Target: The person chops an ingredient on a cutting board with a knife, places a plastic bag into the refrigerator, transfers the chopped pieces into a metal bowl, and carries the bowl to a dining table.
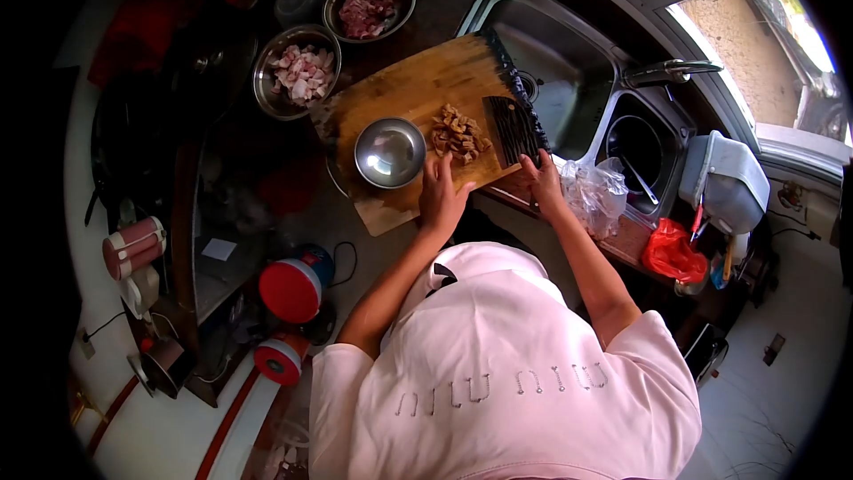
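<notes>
A wooden cutting board (400, 93) lies at an angle, one edge by the sink. On it sits a small pile of chopped brown pieces (458, 133), perhaps meat or mushroom. Left of the pile stands a steel bowl (390, 153) with nothing visible inside. My left hand (442, 194) rests at the pile's near edge, fingers apart and pointing forward. My right hand (543, 183) is closed around the handle of a cleaver (515, 131). The cleaver's wide dark blade lies over the right part of the board, beside the pile. Most of its handle is hidden by the fingers.
Steel bowls of pale cut meat (304, 76) and redder meat (370, 7) stand beyond the board. A double sink (555, 27) with a faucet (680, 71) lies to the right. Near my right forearm are a clear plastic bag (597, 196) and a red bag (673, 251).
</notes>
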`<state>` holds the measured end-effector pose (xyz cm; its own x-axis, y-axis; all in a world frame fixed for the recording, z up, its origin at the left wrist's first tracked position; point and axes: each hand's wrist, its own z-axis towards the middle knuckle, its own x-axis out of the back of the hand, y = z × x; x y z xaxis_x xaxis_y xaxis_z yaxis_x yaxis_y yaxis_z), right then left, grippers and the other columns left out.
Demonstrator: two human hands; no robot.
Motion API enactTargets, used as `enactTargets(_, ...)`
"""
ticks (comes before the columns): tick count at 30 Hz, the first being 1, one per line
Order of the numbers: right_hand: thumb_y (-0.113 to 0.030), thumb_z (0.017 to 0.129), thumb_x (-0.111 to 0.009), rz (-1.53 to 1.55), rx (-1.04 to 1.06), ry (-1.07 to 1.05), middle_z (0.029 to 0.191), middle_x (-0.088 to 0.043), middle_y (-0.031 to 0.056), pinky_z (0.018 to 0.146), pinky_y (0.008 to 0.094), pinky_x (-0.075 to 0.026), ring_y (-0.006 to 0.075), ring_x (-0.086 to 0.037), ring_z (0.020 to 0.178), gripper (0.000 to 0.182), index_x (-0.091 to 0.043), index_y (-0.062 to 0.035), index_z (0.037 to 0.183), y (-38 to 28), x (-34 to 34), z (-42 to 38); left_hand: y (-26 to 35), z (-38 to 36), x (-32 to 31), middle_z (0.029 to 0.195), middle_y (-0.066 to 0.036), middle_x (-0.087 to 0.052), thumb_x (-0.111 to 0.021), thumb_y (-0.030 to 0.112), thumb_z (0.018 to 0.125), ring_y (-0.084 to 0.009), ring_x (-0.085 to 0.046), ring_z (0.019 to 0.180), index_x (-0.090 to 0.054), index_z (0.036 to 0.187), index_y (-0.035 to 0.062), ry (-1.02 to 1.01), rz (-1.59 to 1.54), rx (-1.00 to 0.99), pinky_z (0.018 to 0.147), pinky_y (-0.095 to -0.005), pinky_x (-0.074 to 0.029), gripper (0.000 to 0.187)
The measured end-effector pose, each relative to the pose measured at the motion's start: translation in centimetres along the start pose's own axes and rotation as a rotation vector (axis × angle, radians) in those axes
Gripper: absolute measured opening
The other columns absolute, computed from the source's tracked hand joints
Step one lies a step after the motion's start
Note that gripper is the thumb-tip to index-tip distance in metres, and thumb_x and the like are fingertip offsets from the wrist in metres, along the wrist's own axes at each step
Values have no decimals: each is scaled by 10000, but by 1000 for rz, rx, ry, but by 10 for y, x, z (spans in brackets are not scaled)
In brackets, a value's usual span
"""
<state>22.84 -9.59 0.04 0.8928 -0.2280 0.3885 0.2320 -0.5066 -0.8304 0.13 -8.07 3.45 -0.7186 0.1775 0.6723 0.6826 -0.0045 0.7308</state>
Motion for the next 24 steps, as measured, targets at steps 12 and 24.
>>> enactTargets(12, -235, 907, -591, 134, -77, -347, 552, -438, -32, 337, 231, -300, 68, -390, 383, 185, -527, -67, 949, -34, -21, 7, 12, 73, -29, 1428, -246, -242, -829, 189, 621, -421, -424, 1211, -134, 1446, 81, -108, 29, 194, 916, -436, -452, 1084)
enactTargets(24, -247, 916, -580, 103, -28, -447, 565, -423, -51, 368, 221, -303, 40, -376, 428, 191, -519, -67, 930, -98, -15, -22, 19, 50, 18, 1284, -230, -345, -784, 9, 627, -424, -414, 1186, -230, 1396, 48, 98, -219, -52, 961, -409, -406, 949)
